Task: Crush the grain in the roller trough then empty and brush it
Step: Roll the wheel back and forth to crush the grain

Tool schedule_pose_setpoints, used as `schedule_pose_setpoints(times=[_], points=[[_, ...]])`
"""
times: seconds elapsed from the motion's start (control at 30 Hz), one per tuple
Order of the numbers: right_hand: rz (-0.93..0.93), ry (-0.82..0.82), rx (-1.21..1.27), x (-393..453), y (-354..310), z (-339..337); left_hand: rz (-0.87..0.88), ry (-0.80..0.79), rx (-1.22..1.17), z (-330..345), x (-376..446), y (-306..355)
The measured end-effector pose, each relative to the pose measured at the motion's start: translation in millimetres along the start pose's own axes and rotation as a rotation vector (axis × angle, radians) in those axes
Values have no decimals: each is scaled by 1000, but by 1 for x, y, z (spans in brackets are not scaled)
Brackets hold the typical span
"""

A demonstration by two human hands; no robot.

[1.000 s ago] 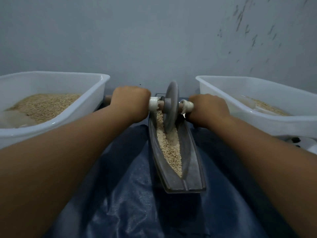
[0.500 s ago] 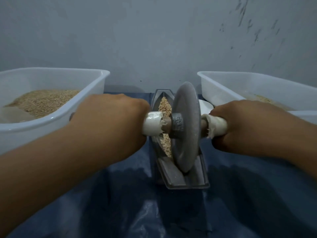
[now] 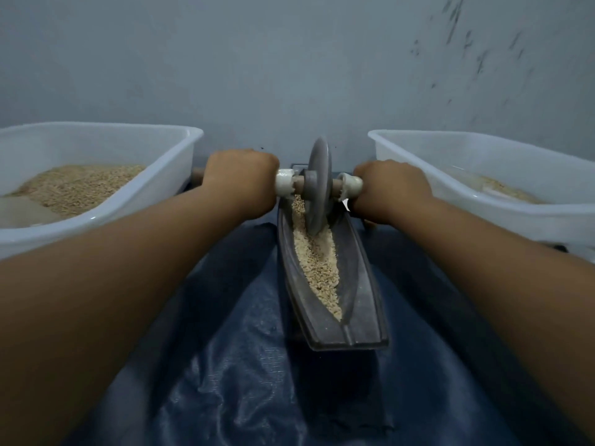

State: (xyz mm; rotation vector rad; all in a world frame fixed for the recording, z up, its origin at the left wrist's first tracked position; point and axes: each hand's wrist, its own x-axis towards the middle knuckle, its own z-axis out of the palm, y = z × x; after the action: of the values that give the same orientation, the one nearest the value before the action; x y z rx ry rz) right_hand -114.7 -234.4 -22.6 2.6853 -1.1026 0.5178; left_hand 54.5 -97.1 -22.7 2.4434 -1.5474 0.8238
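Observation:
A long grey boat-shaped trough (image 3: 363, 304) lies lengthwise in front of me on a dark blue sheet. Pale crushed grain (image 3: 317, 265) fills its groove. A grey roller disc (image 3: 318, 185) stands upright in the trough's far end, on an axle with white-wrapped handles. My left hand (image 3: 240, 185) grips the left handle and my right hand (image 3: 391, 189) grips the right handle. Both arms are stretched forward.
A white plastic tub (image 3: 167, 188) holding tan grain sits to the left of the trough. A second white tub (image 3: 450, 178) with a little grain sits to the right. A grey wall stands close behind. The blue sheet (image 3: 251, 365) covers the surface near me.
The roller disc was at the trough's far end, came back to the near end half a second ago, and has now rolled away to the far end again, with both hands on it.

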Motion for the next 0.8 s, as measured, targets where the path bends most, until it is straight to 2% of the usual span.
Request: schedule_pose_setpoints(times=[0.13, 0.3, 0.43, 0.5, 0.57, 0.73, 0.8], points=[[-56, -52, -35, -34, -2, -19, 15, -50, -6, -20, -34, 6], [-195, -224, -71, -93, -2, -74, 46, -100, 9, -63, -92, 9], [-189, -368, 27, -102, 2, -97, 46, -10, 84, -81, -104, 8], [-156, -442, 60, -90, -1, -87, 33, -54, 69, -72, -96, 9], [-119, -393, 48, -70, -2, -64, 8, -78, 53, -52, -80, 11], [-52, 24, -65, -17, -5, -10, -55, -19, 9, -8, -26, 4], [-39, 100, -69, -4, -5, 0, -48, -4, -13, 0, -10, 1]])
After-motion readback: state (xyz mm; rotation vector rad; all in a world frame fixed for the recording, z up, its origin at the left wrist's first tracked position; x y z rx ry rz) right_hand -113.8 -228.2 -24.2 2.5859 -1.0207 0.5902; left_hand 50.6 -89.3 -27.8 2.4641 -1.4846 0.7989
